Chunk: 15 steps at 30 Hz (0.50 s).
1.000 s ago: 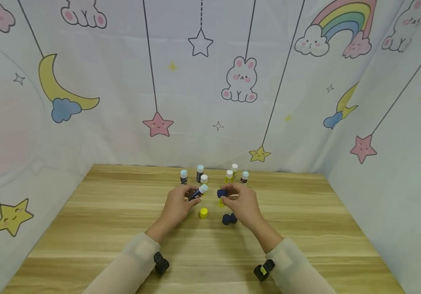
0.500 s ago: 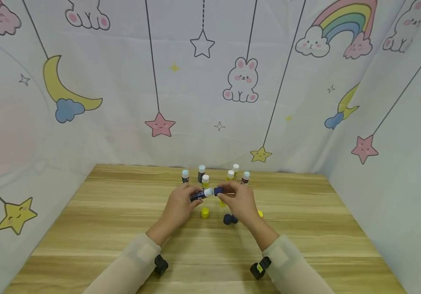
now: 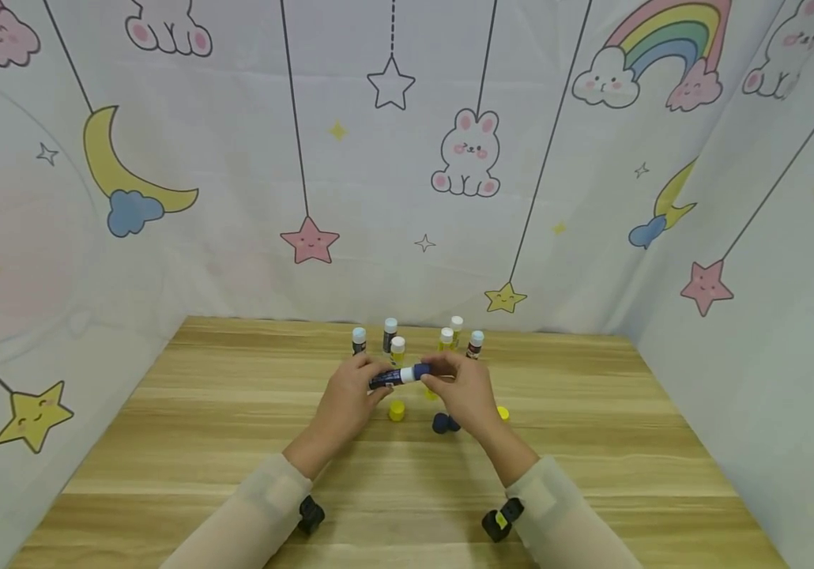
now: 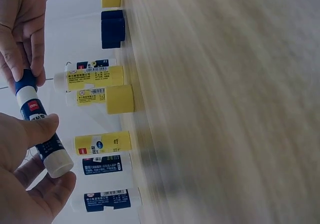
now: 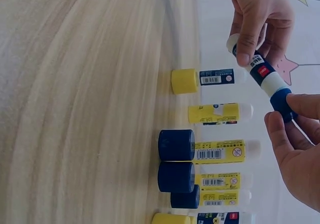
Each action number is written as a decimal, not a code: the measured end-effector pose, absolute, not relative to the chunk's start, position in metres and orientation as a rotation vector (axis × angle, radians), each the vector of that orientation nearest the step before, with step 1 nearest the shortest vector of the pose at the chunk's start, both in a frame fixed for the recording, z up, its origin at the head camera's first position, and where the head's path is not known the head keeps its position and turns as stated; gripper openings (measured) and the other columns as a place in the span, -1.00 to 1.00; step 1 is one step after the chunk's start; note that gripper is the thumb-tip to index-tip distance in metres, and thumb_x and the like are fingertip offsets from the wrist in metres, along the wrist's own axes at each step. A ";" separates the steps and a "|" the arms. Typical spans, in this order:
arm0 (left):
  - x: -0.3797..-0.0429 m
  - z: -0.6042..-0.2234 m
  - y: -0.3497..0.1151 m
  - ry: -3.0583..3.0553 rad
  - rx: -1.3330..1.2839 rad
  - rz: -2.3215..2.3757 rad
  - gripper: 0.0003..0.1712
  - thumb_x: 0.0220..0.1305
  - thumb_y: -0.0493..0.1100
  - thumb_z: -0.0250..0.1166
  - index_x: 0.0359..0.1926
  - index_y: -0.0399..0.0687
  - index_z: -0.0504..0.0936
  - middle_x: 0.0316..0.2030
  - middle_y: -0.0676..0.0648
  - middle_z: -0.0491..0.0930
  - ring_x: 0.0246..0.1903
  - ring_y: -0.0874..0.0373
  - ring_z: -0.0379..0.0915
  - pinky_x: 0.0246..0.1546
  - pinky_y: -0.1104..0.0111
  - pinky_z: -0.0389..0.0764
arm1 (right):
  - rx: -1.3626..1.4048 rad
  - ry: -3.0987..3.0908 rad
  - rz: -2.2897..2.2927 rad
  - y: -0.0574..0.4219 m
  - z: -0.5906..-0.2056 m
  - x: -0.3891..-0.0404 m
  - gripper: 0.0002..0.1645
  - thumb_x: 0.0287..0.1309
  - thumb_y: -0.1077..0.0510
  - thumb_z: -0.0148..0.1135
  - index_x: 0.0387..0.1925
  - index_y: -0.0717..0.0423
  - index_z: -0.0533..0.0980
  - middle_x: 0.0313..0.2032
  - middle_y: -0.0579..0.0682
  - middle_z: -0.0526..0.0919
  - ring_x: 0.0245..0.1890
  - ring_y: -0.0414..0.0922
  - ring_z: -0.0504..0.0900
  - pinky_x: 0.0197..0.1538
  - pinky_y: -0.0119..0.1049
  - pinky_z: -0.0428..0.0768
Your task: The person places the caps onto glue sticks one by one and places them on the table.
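My left hand (image 3: pixel 347 397) grips a dark blue glue stick (image 3: pixel 387 379) by its body, tilted and raised over the table. In the left wrist view, the thumb (image 4: pixel 42 128) lies along its label and the white base sticks out past the fingers. My right hand (image 3: pixel 467 393) pinches a navy blue cap (image 3: pixel 421 370) between thumb and fingertips. That cap sits over the end of the stick's white neck (image 5: pixel 272 83) in the right wrist view, in line with the body, part of the white still showing below it.
Uncapped blue glue sticks (image 3: pixel 390 336) and yellow glue sticks (image 3: pixel 397 349) stand upright behind the hands. Nearer lie a yellow cap (image 3: pixel 396 411), navy caps (image 3: pixel 441 423) and another yellow cap (image 3: pixel 503 413) beside the right wrist. A patterned curtain (image 3: pixel 236 237) rises behind the wooden table (image 3: pixel 393 506).
The glue stick has swung from slanting upward to nearly level, its white end now pointing right. The right hand has brought the navy cap leftward, and the gap between them has closed.
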<state>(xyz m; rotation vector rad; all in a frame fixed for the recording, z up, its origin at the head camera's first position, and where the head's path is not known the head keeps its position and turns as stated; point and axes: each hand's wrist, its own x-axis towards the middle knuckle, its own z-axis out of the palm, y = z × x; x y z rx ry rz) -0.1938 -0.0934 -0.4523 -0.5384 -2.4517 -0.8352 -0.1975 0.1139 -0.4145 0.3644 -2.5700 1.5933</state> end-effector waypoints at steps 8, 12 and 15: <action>-0.194 -0.451 -0.092 -2.422 -0.577 -0.777 -0.65 0.03 -0.26 0.60 -0.12 0.01 0.76 -0.17 0.02 0.61 -0.22 0.12 0.51 -0.22 0.26 0.59 | 0.371 -2.555 1.629 0.114 -0.420 -0.197 -0.73 0.23 0.27 0.41 -0.02 0.14 0.68 -0.13 0.00 0.76 -0.06 -0.07 0.72 -0.05 -0.35 0.71; -0.194 -0.449 -0.092 -2.398 -0.599 -0.723 -0.66 0.02 -0.27 0.61 -0.14 -0.01 0.76 -0.15 0.00 0.62 -0.20 0.10 0.51 -0.20 0.26 0.59 | 0.364 -2.553 1.639 0.114 -0.422 -0.196 -0.74 0.23 0.25 0.41 -0.03 0.11 0.68 -0.14 -0.01 0.75 -0.07 -0.09 0.71 -0.03 -0.31 0.72; -0.194 -0.448 -0.092 -2.378 -0.621 -0.671 -0.67 0.01 -0.28 0.61 -0.15 -0.04 0.77 -0.16 -0.01 0.62 -0.20 0.09 0.50 -0.21 0.27 0.60 | 0.350 -2.556 1.639 0.113 -0.425 -0.195 -0.75 0.23 0.24 0.42 -0.05 0.08 0.68 -0.13 -0.03 0.75 -0.09 -0.10 0.71 -0.01 -0.27 0.72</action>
